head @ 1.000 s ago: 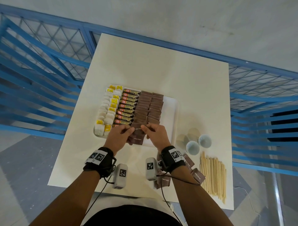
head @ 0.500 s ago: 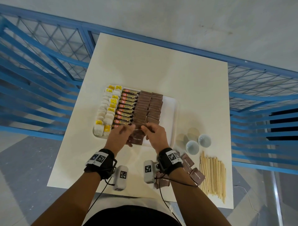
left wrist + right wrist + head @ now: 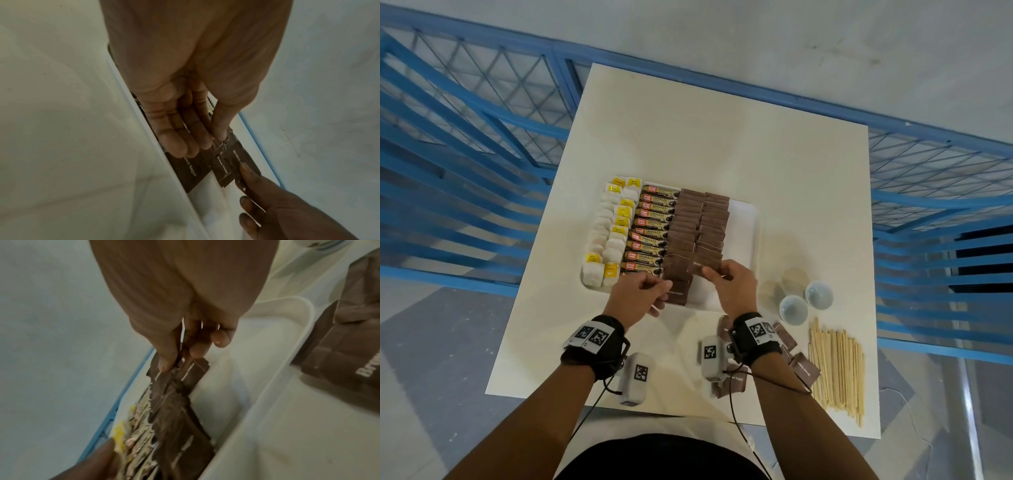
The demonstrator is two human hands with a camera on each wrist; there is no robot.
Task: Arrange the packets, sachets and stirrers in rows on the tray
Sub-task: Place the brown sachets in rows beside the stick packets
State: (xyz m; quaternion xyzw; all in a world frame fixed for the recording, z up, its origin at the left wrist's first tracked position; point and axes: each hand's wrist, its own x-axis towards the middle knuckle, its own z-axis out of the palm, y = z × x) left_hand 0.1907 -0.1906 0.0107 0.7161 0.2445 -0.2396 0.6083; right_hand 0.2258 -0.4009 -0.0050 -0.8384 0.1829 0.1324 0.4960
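Observation:
A white tray (image 3: 743, 236) holds rows of white and yellow packets (image 3: 610, 236), coffee granule sticks (image 3: 652, 228) and two rows of brown sugar sachets (image 3: 700, 222). At the tray's near edge my left hand (image 3: 664, 287) pinches a small stack of brown sachets (image 3: 189, 168) between thumb and fingers (image 3: 185, 138). Just to its right, my right hand (image 3: 709, 272) pinches one brown sachet (image 3: 185, 371) at the near end of the right brown row. The tray's right strip is bare.
Loose brown sachets (image 3: 804, 370) lie under and beside my right wrist. Wooden stirrers (image 3: 837, 370) are piled at the table's near right, with two small bowls (image 3: 794, 308) and clear lids (image 3: 794, 279) beyond them. Blue railings (image 3: 465, 144) flank the table.
My hands were together on the stack; now the right hand has drawn one sachet off to the right, toward the right brown row. The left hand keeps the rest.

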